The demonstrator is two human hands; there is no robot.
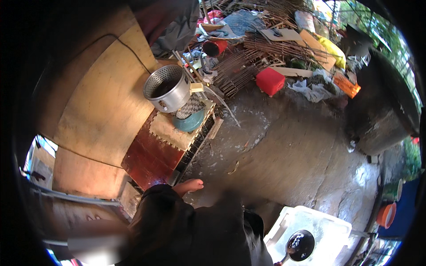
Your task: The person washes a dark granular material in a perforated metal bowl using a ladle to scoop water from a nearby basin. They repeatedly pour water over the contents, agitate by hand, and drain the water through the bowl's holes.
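Note:
My left hand [191,186] reaches out of a dark sleeve beside the edge of a red-brown board [149,156]; its fingers look curled, and I see nothing in them. At the bottom edge only a bit of my right hand [278,264] shows, closed on the handle of a dark, round-bowled ladle or small pan [300,245]. Its bowl has a shiny dark inside and is over a white translucent plastic bin [318,216]. Ahead of my left hand, a perforated metal drum [173,98] is tilted above a teal basin [189,122] on a cream foam mat [161,128].
Plywood panels [106,99] stand at the left. A red plastic stool [270,81], bundled sticks [233,71], a red bucket [214,48] and plastic bags are heaped ahead. On the right are a large dark vat [379,109] and an orange bucket [386,215]. The concrete floor [283,149] looks wet.

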